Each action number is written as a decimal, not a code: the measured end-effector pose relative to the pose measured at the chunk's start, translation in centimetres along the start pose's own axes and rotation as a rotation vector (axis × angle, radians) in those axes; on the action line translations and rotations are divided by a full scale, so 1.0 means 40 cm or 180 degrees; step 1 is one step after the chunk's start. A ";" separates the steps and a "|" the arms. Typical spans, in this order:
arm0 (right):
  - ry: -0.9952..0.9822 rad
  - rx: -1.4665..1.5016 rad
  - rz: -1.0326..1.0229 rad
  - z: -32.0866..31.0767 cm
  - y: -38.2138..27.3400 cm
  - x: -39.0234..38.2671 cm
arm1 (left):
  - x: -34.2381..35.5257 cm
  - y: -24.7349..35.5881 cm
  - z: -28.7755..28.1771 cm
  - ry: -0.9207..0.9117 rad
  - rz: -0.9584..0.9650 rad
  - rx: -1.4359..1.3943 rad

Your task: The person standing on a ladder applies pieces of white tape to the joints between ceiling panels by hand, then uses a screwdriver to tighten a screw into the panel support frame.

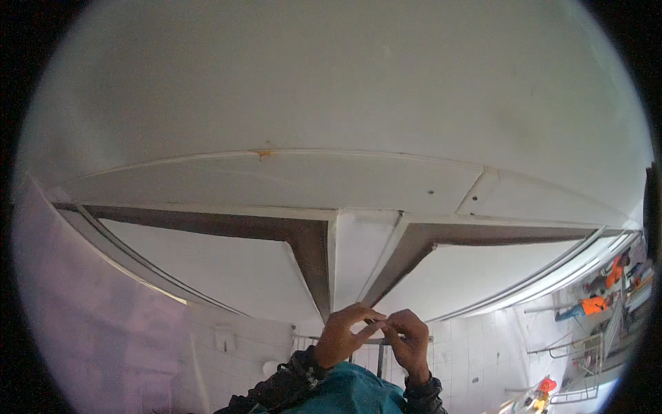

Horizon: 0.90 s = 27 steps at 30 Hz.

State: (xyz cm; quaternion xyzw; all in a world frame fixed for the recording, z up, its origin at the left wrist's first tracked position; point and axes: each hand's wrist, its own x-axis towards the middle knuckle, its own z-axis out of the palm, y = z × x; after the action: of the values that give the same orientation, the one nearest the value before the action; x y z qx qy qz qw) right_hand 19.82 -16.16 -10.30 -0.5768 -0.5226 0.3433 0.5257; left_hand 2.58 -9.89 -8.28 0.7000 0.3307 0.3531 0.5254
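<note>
My left hand and my right hand are raised together at the lower middle of the view, fingertips pinched against each other. Whatever sits between the fingertips is too small to make out. Both wrists come out of dark sleeves. A teal fabric bunches just below the hands. A metal frame on the tiled wall stands behind them.
A white ceiling with white beams and dark brown recesses fills most of the view. White tiled walls lie below. At the right are metal rails and orange items.
</note>
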 end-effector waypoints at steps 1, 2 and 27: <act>-0.0007 0.0026 0.0140 0.011 -0.010 0.000 | -0.003 -0.003 -0.009 0.0058 0.0141 0.0195; 0.0045 0.0010 0.0170 0.017 -0.011 0.001 | -0.002 -0.007 -0.018 0.0105 0.0298 0.0392; 0.1304 0.0818 0.0865 -0.007 0.128 -0.212 | 0.166 0.196 -0.180 0.0560 0.1261 0.2538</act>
State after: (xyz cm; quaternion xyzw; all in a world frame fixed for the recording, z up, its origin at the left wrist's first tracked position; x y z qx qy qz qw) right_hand 19.48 -23.91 -16.46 -0.6275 -0.2754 0.3503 0.6385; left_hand 0.78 -2.54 1.72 0.8648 0.3439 0.3500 0.1070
